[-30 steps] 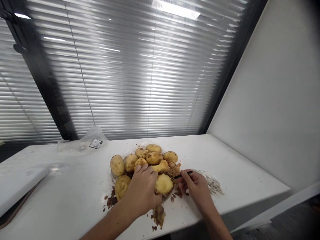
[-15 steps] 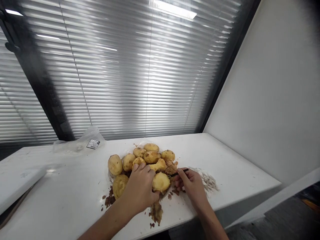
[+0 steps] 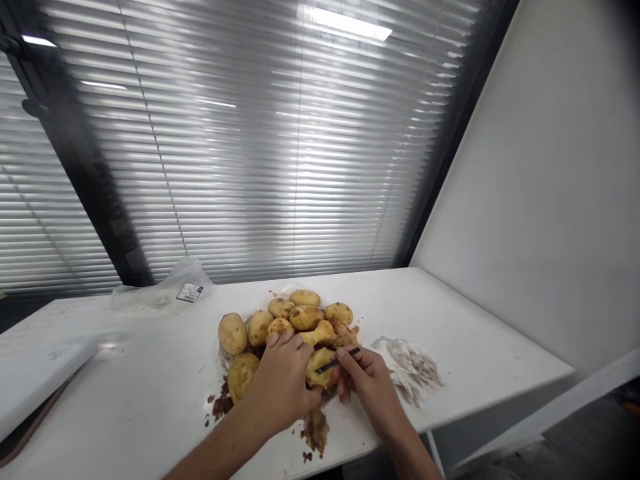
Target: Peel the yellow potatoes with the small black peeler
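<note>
My left hand [image 3: 283, 377] is closed around the left side of a cut yellow potato [image 3: 314, 380], low on the white table. Between the thumb and fingers of my right hand [image 3: 367, 383] is a slim black tool [image 3: 327, 366], whose exact kind I cannot make out. Its tip lies against the potato's pale face. Behind my hands several whole potatoes [image 3: 306, 317] sit close together on clear plastic. A larger potato [image 3: 243, 377] rests just left of my left hand, and a pale, knobbed piece [image 3: 320, 332] lies beyond my fingers.
Brown crumbly mash [image 3: 346, 335] sits right of the potatoes. Dark scraps [image 3: 221, 405] and wet peelings [image 3: 315, 430] lie nearer me. A soiled, crumpled white wipe [image 3: 410, 367] is on the right, a labelled plastic bag [image 3: 173, 283] at the back left, a white board [image 3: 45, 367] at the left edge.
My right hand has moved left, bringing the black tool from beside the potato onto its face. My left hand keeps its hold. The view has shifted slightly.
</note>
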`<state>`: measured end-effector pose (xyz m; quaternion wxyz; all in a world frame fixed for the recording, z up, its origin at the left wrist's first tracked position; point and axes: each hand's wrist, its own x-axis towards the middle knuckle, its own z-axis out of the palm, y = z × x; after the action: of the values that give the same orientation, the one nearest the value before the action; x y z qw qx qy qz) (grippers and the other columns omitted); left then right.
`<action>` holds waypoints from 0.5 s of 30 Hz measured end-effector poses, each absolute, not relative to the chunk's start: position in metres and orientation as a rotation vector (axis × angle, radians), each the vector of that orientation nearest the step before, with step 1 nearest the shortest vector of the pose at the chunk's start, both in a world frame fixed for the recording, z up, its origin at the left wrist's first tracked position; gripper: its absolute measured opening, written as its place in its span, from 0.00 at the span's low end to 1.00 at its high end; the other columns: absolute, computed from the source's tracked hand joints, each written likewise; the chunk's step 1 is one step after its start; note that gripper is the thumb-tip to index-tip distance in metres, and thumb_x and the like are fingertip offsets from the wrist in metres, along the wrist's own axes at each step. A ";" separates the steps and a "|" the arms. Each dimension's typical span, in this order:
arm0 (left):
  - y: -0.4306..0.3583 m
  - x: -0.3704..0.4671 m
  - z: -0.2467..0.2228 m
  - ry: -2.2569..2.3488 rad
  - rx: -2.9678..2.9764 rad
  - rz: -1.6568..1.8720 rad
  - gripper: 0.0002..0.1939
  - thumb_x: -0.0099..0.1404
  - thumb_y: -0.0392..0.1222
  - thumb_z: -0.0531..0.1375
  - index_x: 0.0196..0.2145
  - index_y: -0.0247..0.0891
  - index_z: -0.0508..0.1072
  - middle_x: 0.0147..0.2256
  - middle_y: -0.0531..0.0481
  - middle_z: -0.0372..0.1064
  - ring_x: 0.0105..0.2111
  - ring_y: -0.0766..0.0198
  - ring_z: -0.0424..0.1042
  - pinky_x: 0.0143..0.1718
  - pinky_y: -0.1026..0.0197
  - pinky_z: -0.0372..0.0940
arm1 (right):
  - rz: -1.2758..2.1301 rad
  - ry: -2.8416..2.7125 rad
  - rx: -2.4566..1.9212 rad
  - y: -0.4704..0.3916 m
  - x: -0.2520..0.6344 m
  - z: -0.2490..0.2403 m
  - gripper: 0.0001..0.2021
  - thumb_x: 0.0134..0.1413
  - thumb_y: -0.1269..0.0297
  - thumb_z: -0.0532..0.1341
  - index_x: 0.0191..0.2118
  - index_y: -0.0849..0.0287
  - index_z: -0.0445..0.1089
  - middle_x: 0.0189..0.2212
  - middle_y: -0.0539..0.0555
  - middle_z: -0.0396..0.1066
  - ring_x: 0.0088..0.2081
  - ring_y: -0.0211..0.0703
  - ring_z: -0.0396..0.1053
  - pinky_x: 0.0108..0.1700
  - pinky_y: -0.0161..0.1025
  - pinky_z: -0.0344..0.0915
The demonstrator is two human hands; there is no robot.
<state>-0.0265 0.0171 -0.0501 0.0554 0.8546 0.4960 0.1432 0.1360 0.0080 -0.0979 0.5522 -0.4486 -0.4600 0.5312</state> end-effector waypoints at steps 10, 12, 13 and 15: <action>0.014 -0.028 -0.048 1.499 2.597 0.441 0.10 0.52 0.44 0.60 0.33 0.39 0.71 0.37 0.47 0.70 0.44 0.52 0.64 0.48 0.50 0.55 | 1.192 -1.125 -1.064 0.001 0.134 -0.092 0.25 0.47 0.38 0.63 0.25 0.60 0.69 0.17 0.51 0.71 0.14 0.34 0.62 0.16 0.32 0.61; 0.014 -0.027 -0.047 1.500 2.600 0.443 0.10 0.52 0.44 0.60 0.33 0.39 0.70 0.37 0.47 0.70 0.44 0.52 0.64 0.49 0.49 0.55 | 1.167 -1.112 -1.085 0.001 0.135 -0.093 0.26 0.47 0.38 0.63 0.27 0.60 0.69 0.17 0.51 0.71 0.14 0.35 0.63 0.16 0.32 0.61; 0.014 -0.027 -0.047 1.504 2.598 0.443 0.10 0.52 0.44 0.60 0.32 0.38 0.70 0.37 0.47 0.70 0.44 0.52 0.64 0.49 0.49 0.55 | 1.151 -1.117 -1.105 0.001 0.136 -0.093 0.26 0.46 0.37 0.63 0.27 0.60 0.69 0.17 0.51 0.70 0.14 0.35 0.62 0.15 0.32 0.61; 0.014 -0.027 -0.046 1.512 2.587 0.437 0.10 0.52 0.44 0.60 0.32 0.39 0.70 0.36 0.47 0.69 0.44 0.52 0.64 0.49 0.49 0.55 | 1.082 -1.132 -1.176 0.001 0.137 -0.095 0.26 0.47 0.37 0.62 0.25 0.60 0.68 0.14 0.50 0.68 0.13 0.35 0.61 0.15 0.32 0.60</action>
<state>-0.0271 0.0142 -0.0461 0.0566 0.8530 0.4984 0.1440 0.1374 0.0014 -0.0947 0.5578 -0.4985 -0.4797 0.4585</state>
